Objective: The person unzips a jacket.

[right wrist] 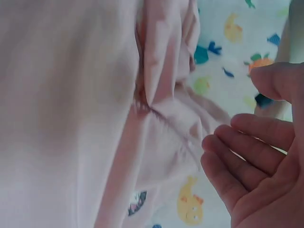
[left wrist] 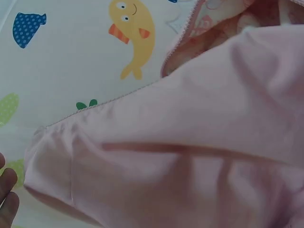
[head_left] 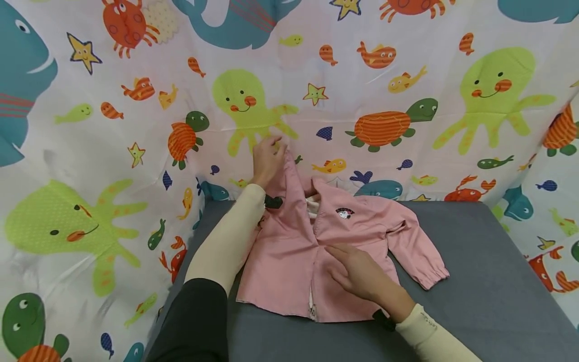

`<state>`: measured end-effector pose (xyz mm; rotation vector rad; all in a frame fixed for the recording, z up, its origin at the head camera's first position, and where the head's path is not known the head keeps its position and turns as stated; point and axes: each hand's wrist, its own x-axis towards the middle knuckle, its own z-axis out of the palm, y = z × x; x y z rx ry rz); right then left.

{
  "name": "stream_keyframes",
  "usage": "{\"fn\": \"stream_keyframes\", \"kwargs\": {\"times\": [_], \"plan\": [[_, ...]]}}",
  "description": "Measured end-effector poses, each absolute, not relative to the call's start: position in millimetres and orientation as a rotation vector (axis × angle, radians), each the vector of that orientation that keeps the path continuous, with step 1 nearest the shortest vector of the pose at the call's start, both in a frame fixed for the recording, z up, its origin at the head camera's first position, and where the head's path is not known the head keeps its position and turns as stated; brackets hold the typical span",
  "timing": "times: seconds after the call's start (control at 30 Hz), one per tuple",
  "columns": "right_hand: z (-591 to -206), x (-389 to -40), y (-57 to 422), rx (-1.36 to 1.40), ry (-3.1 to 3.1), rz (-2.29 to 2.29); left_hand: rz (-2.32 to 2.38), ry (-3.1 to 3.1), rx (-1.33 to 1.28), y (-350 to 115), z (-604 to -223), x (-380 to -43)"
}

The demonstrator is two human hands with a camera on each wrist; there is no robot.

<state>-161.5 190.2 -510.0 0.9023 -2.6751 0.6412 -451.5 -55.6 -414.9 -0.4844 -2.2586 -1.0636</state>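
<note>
A pink children's jacket (head_left: pixel 289 266) lies front up, its zip running down the middle. Its sleeve on the left side stands raised, gathered cuff (left wrist: pixel 45 156) uppermost. My left hand (head_left: pixel 267 160) is up beside that cuff with bent fingers; in the left wrist view a narrow gap shows between the fingertips (left wrist: pixel 8 204) and the cloth. Low over the jacket's right front panel is my right hand (head_left: pixel 355 269), index finger extended towards the zip edge. The right wrist view shows its fingers loosely bent, with nothing in the palm.
The jacket lies on a grey table (head_left: pixel 470 286). A white curtain (head_left: pixel 289 70) printed with sea animals hangs behind it and along both sides. The jacket's other sleeve (head_left: pixel 413 241) stretches out to the right. Black bands (head_left: pixel 273 202) circle both wrists.
</note>
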Motion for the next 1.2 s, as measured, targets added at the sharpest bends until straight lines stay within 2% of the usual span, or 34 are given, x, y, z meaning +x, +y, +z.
{"fn": "stream_keyframes", "kwargs": {"times": [0.2, 0.53, 1.2], "plan": [[-504, -181, 205, 0.759, -2.677, 0.790, -1.064, -2.308, -0.536, -66, -418, -442], [-499, -209, 221, 0.550, -2.652, 0.878, -1.006, -2.332, -0.607, -84, -425, -406], [-508, -211, 224, 0.441, -2.719, 0.942, -1.070, -2.468, -0.821, -107, -488, -298]]}}
